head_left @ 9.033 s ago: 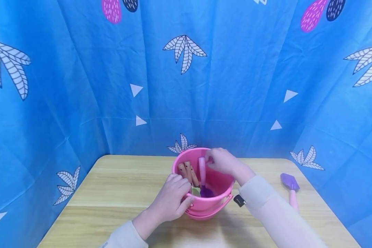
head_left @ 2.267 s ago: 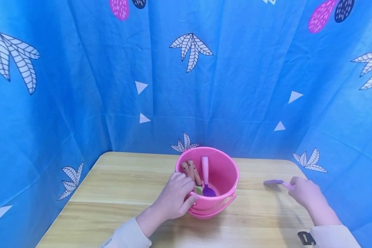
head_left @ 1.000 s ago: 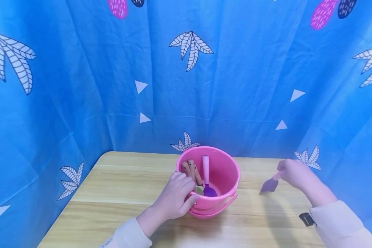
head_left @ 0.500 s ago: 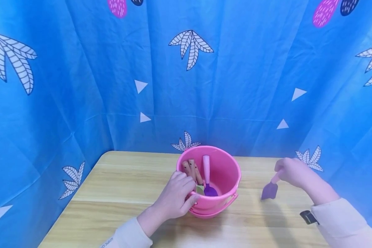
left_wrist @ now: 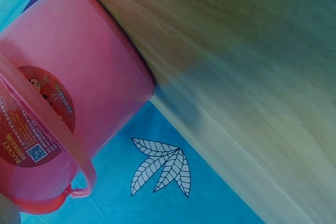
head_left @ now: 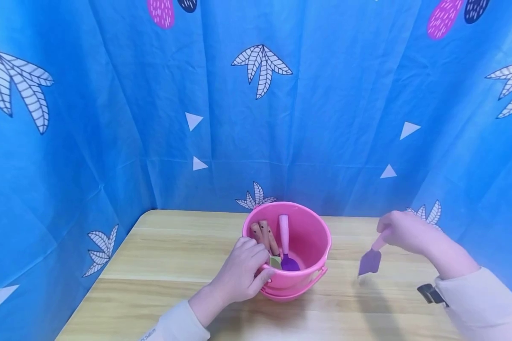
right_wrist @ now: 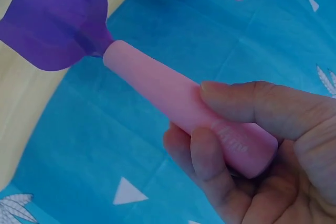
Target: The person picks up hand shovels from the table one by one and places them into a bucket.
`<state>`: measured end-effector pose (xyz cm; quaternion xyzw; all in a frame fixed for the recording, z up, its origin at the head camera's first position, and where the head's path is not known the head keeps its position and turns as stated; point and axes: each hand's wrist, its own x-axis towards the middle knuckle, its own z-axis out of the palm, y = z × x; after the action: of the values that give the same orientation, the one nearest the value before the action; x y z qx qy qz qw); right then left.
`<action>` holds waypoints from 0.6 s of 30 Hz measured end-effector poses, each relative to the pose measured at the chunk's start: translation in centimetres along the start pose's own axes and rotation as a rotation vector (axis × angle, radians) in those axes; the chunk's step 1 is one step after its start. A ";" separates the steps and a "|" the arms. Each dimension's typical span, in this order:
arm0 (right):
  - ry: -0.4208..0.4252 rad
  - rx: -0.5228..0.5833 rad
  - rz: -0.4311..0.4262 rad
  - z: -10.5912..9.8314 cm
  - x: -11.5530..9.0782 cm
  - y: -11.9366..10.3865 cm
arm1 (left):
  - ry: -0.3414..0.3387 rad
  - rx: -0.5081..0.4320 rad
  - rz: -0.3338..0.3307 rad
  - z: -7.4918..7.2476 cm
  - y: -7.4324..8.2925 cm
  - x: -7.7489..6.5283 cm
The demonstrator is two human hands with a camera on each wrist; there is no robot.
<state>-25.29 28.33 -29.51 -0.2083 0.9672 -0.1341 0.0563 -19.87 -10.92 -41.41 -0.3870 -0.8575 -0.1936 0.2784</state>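
A pink bucket stands on the table, its handle hanging down at the front. My left hand grips its near-left rim, thumb outside and fingers over the edge. Inside the bucket lean several brown handles, a green piece and a purple toy shovel with a pink handle. Right of the bucket, my right hand pinches the pink handle of another toy shovel. In the head view its purple blade points down, close over the table. The right wrist view shows thumb and fingers around the handle's end.
The wooden table ends at a blue curtain printed with leaves, which surrounds it at the back and sides. A round label is on the bucket's wall in the left wrist view.
The second shovel lay on the table at the right earlier; my right hand took it, raised it and tipped its blade downward. My right hand also left the bucket. My left hand stays on the rim.
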 end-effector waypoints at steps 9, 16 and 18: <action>0.007 -0.060 -0.005 -3.4 -0.5 -1.6 | 0.027 0.017 0.031 0.3 -0.1 0.0; -0.011 -0.080 -0.002 -5.5 -0.5 -2.3 | 0.032 0.021 0.034 0.2 0.0 0.0; -0.012 -0.082 -0.007 -6.0 -0.5 -2.6 | 0.034 0.020 0.034 0.3 0.0 0.0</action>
<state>-24.83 27.70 -23.05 -0.2148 0.9708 -0.0930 0.0531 -19.97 -10.83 -41.63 -0.3955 -0.8478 -0.1866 0.3001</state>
